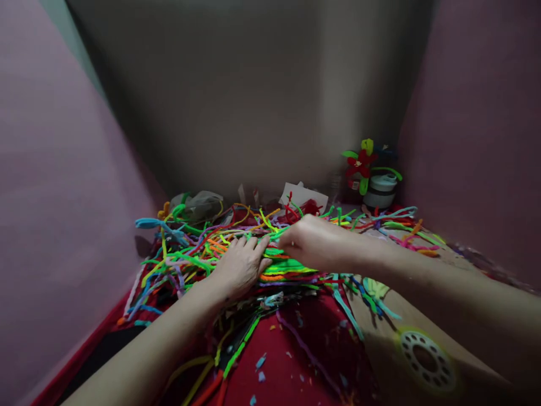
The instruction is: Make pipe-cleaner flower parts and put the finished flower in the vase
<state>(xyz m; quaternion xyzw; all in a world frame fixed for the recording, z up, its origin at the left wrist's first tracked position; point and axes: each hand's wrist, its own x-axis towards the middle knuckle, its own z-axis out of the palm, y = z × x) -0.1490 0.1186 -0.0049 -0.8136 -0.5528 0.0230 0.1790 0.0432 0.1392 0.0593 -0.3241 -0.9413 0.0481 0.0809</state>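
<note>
A large tangled heap of fuzzy pipe cleaners (291, 266) in many bright colours spreads across the middle of the head view. My left hand (240, 265) rests on it with the palm down and the fingers stretched out, holding nothing. Just to the right, my right hand (310, 242) bends down into the heap. Its fingers are curled and pinched at the green and pink pipe cleaners; the fingertips are partly hidden. Beneath both hands, green, orange and yellow strands lie roughly side by side.
Red cloth (270, 361) scattered with fluff bits lies in front. A yellow tape roll (426, 361) rests on a wooden board (380, 338) at right. Behind stand a lidded jar (380, 190), a red pipe-cleaner flower (360, 163), a white card (303, 195) and a plastic bag (205, 204).
</note>
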